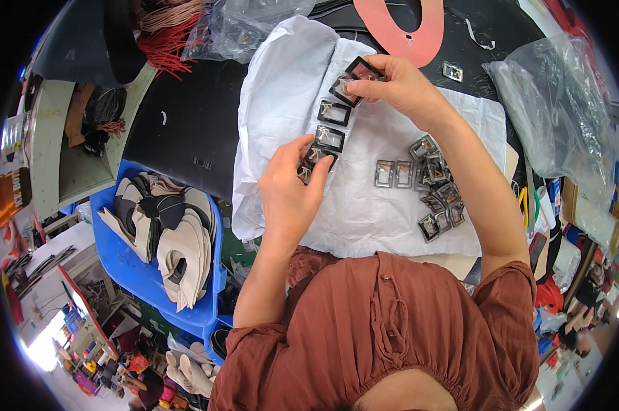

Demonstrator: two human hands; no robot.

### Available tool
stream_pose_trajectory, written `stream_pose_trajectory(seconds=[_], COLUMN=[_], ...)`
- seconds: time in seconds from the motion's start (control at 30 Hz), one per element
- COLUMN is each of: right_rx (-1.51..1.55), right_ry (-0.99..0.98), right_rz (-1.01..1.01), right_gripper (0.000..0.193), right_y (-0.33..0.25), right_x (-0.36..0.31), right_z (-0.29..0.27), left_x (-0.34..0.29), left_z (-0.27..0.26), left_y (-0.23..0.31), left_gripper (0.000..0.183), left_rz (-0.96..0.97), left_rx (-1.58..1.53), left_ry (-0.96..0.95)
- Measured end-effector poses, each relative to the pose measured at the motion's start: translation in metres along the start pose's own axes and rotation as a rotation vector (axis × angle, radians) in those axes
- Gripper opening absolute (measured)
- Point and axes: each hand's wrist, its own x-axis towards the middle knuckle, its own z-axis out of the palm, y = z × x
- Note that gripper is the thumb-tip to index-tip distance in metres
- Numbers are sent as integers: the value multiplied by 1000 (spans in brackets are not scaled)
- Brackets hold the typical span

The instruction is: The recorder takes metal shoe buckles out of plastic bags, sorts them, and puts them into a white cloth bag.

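white sheet [371, 219] brightly lit | glare patch lower left | sheen on clear plastic bag [552, 116] | edges bent, corners black

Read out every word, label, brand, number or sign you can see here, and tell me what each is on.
Orange panel, far left: bold lettering shows, but I won't copy it out.
Rectangular buckles on the white sheet: no text I can make out.
Clear plastic bag, right: none legible.
Background clutter, lower left: any print is too small or blurred to read.
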Motion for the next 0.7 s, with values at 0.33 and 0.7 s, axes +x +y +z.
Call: stream_pose_trajectory(seconds=[0.33,0.7], right_rx=[-77,-89], right_ry=[-43,-29], right_rz=[-43,-1], right_gripper=[25,23], right_y=[-1,4], right_x=[-2,-4], right_z=[7,9], left_x=[15,21], left_z=[-13,-11], left_y=[-17,-19], left_gripper=[29,28], left_rz=[-268,-376], left_rx=[-301,-495], left_ry=[-171,-200])
